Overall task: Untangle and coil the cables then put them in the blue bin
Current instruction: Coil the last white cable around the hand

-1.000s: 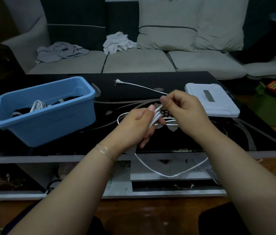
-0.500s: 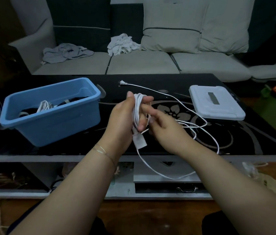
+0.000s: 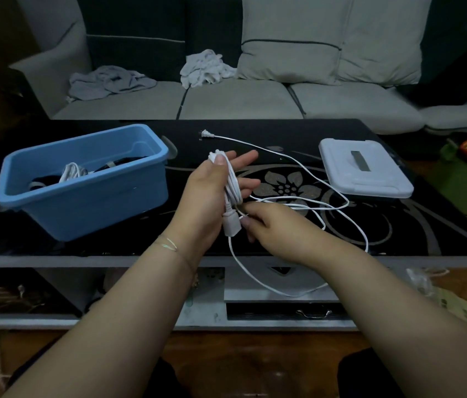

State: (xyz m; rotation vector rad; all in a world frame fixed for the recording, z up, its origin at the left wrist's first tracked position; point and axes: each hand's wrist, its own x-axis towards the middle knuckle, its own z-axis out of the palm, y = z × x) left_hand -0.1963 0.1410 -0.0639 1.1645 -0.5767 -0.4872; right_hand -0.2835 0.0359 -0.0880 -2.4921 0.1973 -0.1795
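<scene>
White cable (image 3: 233, 185) is wound in several loops round the left hand (image 3: 212, 193), which is held up over the black glass table (image 3: 399, 225) with the palm turned toward the right and the fingers (image 3: 245, 159) stretched out fairly straight. The thumb presses the top of the loops against the hand, so the bundle is pinned there. A chunky white connector (image 3: 231, 224) dangles from the bottom of the coil, right by the heel of that hand.

Right hand (image 3: 272, 228) sits lower and just beside it, knuckles up, fingers curled in around a strand of the same cable close to the connector. So both hands are close together and both have hold of the cord. From there the loose part runs out across the table in a few sloppy curves, one loop sags down over the front edge, and the far end finishes in a plug (image 3: 206, 134) lying flat on the glass past the fingertips.

Blue bin (image 3: 83, 205) stands on the left part of the table, well apart from the hands. Inside you can see a coiled white cord (image 3: 71, 172) and something dark, probably black cable, but it's too dim to tell exactly. A white lid (image 3: 370, 182) lies flat on the right side of the table.
</scene>
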